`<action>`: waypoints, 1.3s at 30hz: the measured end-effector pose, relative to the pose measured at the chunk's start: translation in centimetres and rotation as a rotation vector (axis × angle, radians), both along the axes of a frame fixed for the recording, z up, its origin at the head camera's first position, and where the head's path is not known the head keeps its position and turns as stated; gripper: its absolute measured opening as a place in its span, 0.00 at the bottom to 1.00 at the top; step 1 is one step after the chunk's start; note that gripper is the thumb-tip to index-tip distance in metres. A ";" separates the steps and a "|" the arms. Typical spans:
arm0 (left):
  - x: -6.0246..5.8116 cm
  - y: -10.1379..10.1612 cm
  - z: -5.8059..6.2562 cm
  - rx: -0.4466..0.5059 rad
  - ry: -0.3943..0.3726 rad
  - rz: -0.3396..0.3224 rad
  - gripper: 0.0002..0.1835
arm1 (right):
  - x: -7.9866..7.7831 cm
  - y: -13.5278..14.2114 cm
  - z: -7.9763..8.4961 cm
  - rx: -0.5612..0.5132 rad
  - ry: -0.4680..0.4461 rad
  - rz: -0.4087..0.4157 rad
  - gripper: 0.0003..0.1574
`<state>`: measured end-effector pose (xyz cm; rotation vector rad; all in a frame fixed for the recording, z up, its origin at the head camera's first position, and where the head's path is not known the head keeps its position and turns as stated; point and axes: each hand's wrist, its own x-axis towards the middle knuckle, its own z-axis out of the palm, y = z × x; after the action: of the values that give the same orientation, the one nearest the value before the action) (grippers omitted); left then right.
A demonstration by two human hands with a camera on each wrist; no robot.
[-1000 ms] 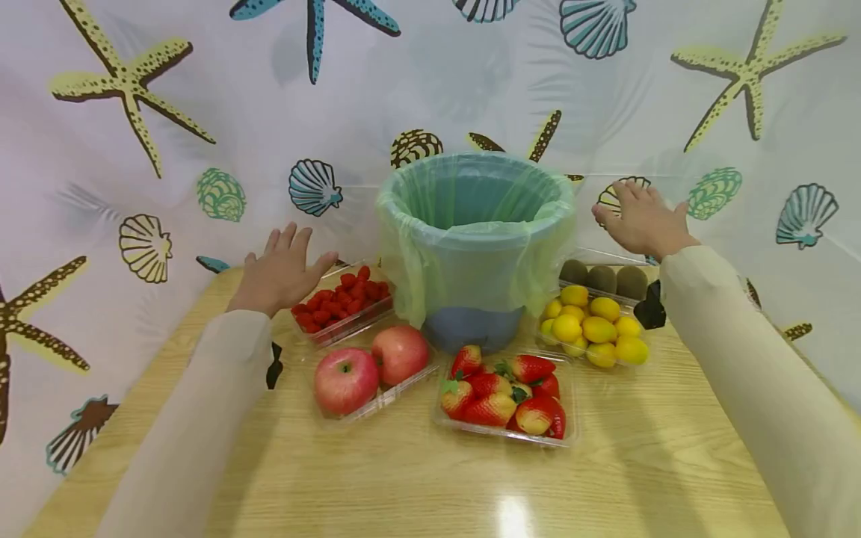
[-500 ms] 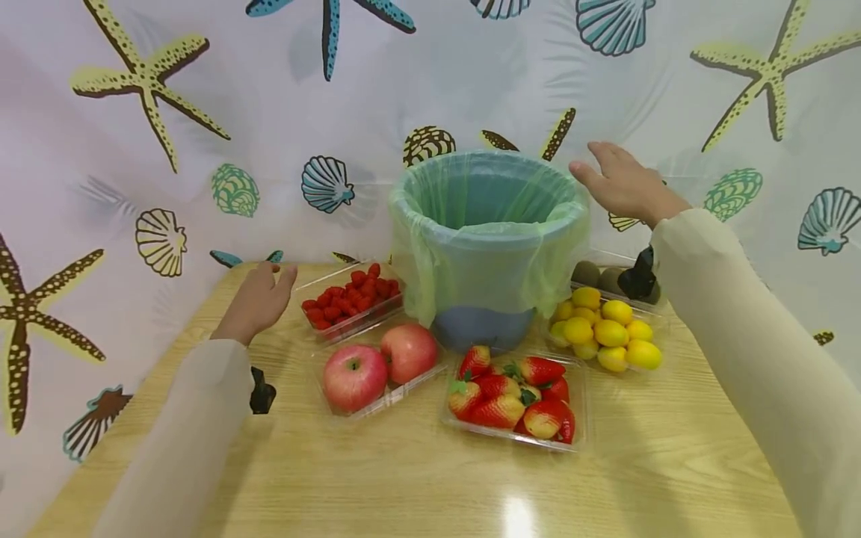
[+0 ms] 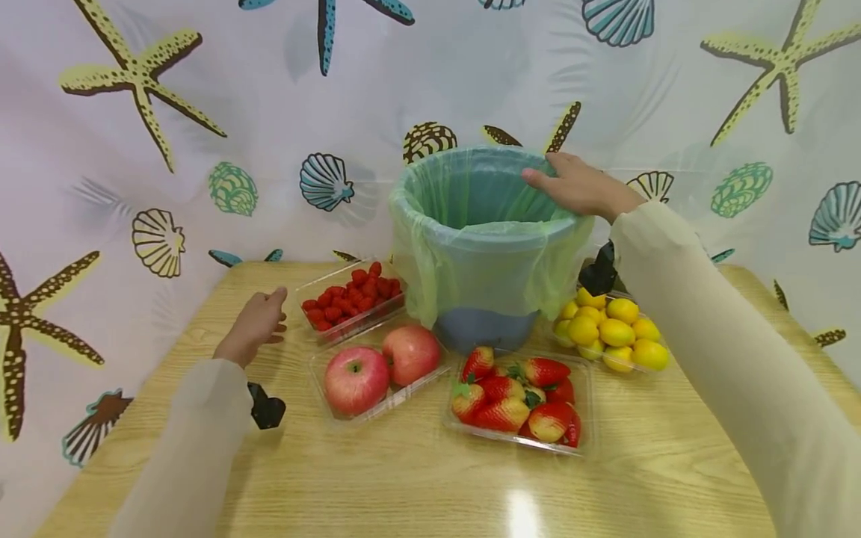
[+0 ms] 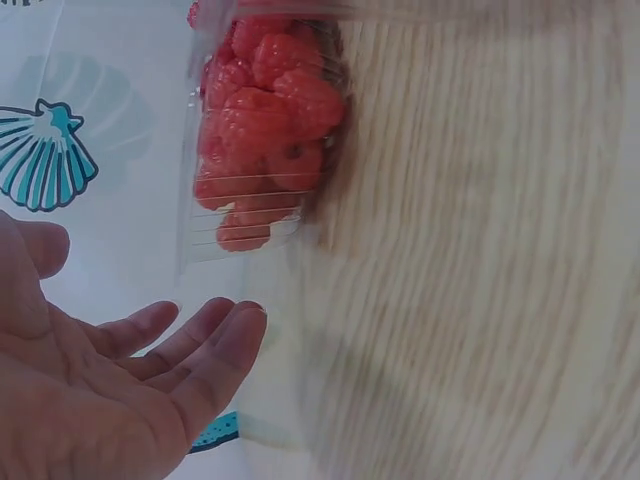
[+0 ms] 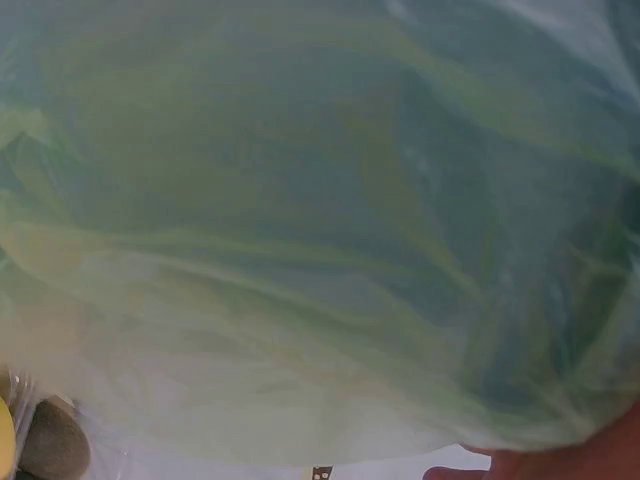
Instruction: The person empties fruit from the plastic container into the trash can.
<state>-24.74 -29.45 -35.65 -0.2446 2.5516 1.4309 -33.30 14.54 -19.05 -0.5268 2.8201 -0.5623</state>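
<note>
One lined bin (image 3: 484, 273): upright, mouth up, axis vertical, near far edge of table (image 3: 377, 486).
Right hand (image 3: 584, 185): at its rim; grip cannot be told.
Left hand (image 3: 255, 323): loose, apart, near raspberries (image 3: 353, 296).
Backdrop (image 3: 471, 71): seashell-printed.

Glare spots the table (image 3: 377, 478); the right-wrist view looks hazy.
</note>
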 end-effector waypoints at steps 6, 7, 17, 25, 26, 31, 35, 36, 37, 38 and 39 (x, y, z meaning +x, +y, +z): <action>-0.5 0.5 -0.9 0.054 -0.035 0.039 0.41 | -0.4 -0.4 -0.3 0.056 0.008 -0.029 0.52; -0.6 0.5 -1.1 0.069 -0.040 0.043 0.41 | -0.5 -0.4 -0.3 0.061 0.009 -0.036 0.52; -0.9 1.0 -2.0 0.237 -0.104 0.108 0.41 | -0.6 -0.5 -0.2 0.065 0.016 -0.093 0.52; -1.1 1.2 -2.8 0.226 -0.104 0.137 0.18 | -0.5 -0.7 -0.4 0.072 0.005 -0.117 0.51; -1.1 1.2 -2.8 0.226 -0.103 0.147 0.17 | -0.4 -0.7 -0.4 0.072 0.003 -0.120 0.51; -1.2 1.2 -2.7 0.205 -0.108 0.197 0.14 | -0.4 -0.9 -0.4 0.077 0.007 -0.123 0.51; -1.4 1.3 -2.7 0.179 -0.122 0.226 0.13 | -0.5 -0.8 -0.4 0.091 0.011 -0.116 0.52; -1.4 1.3 -2.7 0.181 -0.125 0.234 0.13 | -0.5 -0.8 -0.4 0.095 0.012 -0.115 0.52; -1.5 1.3 -2.7 0.183 -0.125 0.243 0.13 | -0.5 -0.8 -0.4 0.098 0.014 -0.114 0.52; -1.5 1.3 -2.7 0.185 -0.120 0.251 0.13 | -0.6 -0.8 -0.4 0.099 0.015 -0.113 0.52; -1.5 1.4 -2.8 0.184 -0.115 0.261 0.13 | -0.6 -0.8 -0.4 0.100 0.017 -0.113 0.52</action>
<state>-26.26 -28.08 -38.42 -0.6285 2.3447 1.6773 -33.89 13.74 -19.49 -0.3574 2.8901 -0.4361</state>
